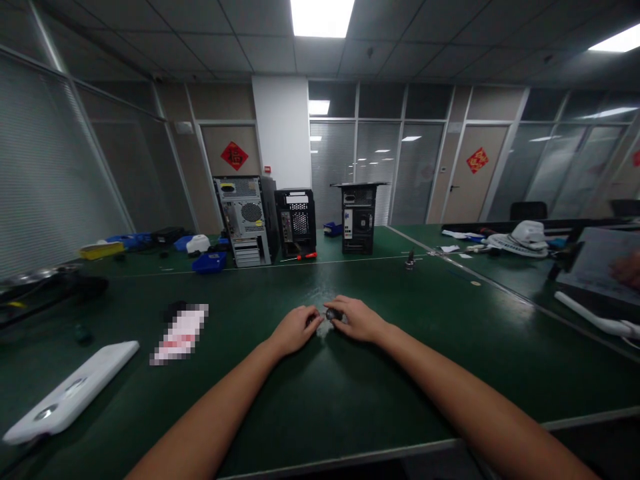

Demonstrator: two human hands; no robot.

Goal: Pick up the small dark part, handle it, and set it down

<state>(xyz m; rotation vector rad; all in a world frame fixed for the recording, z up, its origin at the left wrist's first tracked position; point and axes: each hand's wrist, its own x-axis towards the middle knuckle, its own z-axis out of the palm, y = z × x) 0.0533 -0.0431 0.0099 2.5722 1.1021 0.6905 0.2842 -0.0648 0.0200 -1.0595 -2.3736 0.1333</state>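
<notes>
Both hands are close together over the middle of the green table (pixel 280 413). My right hand (pixel 361 320) is closed around a small dark rounded part (pixel 332 314), whose kind is too small to make out. Just left of it, my left hand (pixel 296 329) has its thumb and fingers pinched together, with something small and dark partly hidden between them. A narrow gap with a thin light piece in it lies between the two hands. Farther off to the right, a small dark metal part (pixel 410 261) stands upright on the table.
Three computer cases (pixel 250 227) stand at the back, with a red-handled screwdriver (pixel 307 256) before them. Blue trays (pixel 209 263) are nearby. A white device (pixel 75 390) and a pixelated pink-white item (pixel 180 335) lie left. At right are a white hat (pixel 525 237) and another person's hand (pixel 627 268).
</notes>
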